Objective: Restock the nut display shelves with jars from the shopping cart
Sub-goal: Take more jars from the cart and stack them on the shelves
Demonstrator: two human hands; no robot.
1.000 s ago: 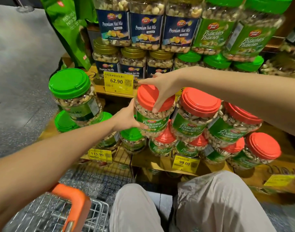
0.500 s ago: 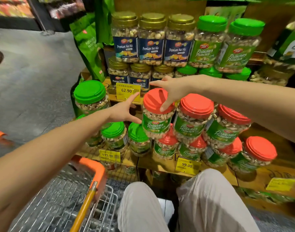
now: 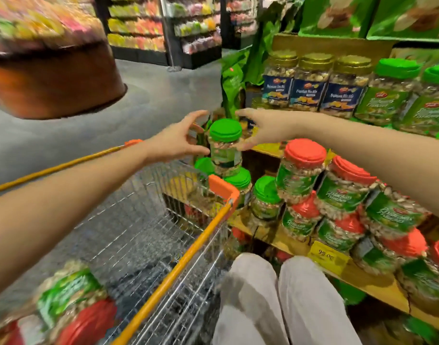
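A green-lidded nut jar (image 3: 225, 145) stands on top of other green-lidded jars at the left end of the shelf. My left hand (image 3: 174, 141) is open just left of it, fingers spread. My right hand (image 3: 262, 128) is open just right of it, fingertips near the jar's side. Neither hand holds anything. The red-lidded pistachio jar (image 3: 301, 168) stands at the left of the row of red-lidded jars. The wire shopping cart (image 3: 148, 235) with orange rim is below my left arm, and a red-lidded jar (image 3: 74, 310) lies in its near corner.
Gold-lidded Premium Nut Mix jars (image 3: 310, 80) and green-lidded pistachio jars (image 3: 392, 93) fill the upper shelf. A yellow price tag (image 3: 329, 255) hangs on the wooden shelf edge. My knees (image 3: 275, 295) are close to the shelf. A round brown display stand (image 3: 49, 78) sits across the grey aisle.
Both hands have left the red-lidded jar and moved left, either side of the green-lidded jar. The view has swung left, showing the cart and aisle.
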